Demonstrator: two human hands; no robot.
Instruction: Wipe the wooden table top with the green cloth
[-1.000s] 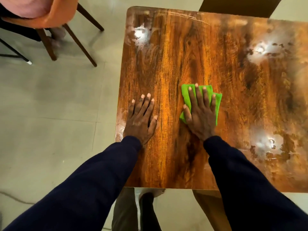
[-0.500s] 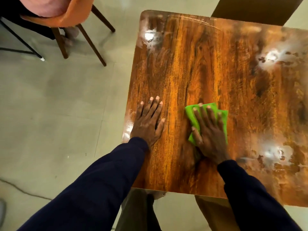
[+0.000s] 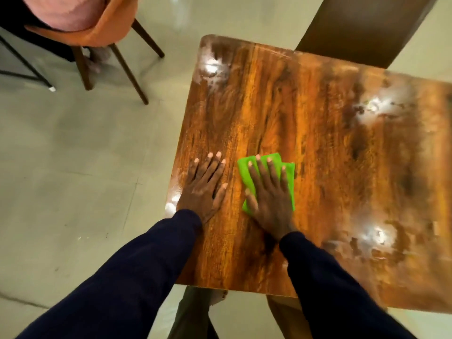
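Observation:
The glossy wooden table top (image 3: 318,133) fills the right half of the view, with bright light glare on it. A folded green cloth (image 3: 287,173) lies flat on the wood near the left side. My right hand (image 3: 269,199) presses flat on the cloth with fingers spread, covering most of it. My left hand (image 3: 204,189) rests flat on the bare wood close to the table's left edge, a little left of the cloth, holding nothing.
An orange chair (image 3: 80,33) with dark wooden legs stands on the pale tiled floor at the upper left, with a person seated in it. A dark brown chair back (image 3: 362,28) sits at the table's far side. My legs show below the near edge.
My right hand and the cloth have slid left and towards me across the wood. The left hand stays planted. The view has shifted, so the table sits lower and further right.

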